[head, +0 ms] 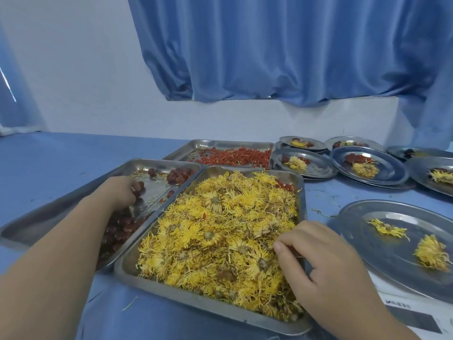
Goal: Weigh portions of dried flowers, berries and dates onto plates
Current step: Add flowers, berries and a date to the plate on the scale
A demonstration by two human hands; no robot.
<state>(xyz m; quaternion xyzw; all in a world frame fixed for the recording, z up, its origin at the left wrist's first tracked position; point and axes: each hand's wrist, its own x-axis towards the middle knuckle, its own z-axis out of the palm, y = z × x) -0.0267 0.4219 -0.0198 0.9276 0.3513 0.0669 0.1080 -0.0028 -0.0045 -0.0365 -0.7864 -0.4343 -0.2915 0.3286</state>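
Right hand (318, 263) pinches wispy flowers (215, 229), left hand (120, 190) grips wrinkled dates (122, 229).

Both arms were bare and reached forward from the lower edge of the frame. The left forearm (61, 253) entered at the lower left corner and ran up and to the right, ending in the left hand (120, 192) at centre left. That hand was seen from the back, wrist straight, with its fingers curled down and closed on dried dates (140, 186) at their tips. The right forearm (367, 315) came in from the lower right and angled up and to the left. The right hand (318, 261) lay knuckles up, lower right of centre. Its fingers were bent and its thumb stretched leftward, and the tips pinched into dried chrysanthemum flowers (220, 229). The two hands were well apart.
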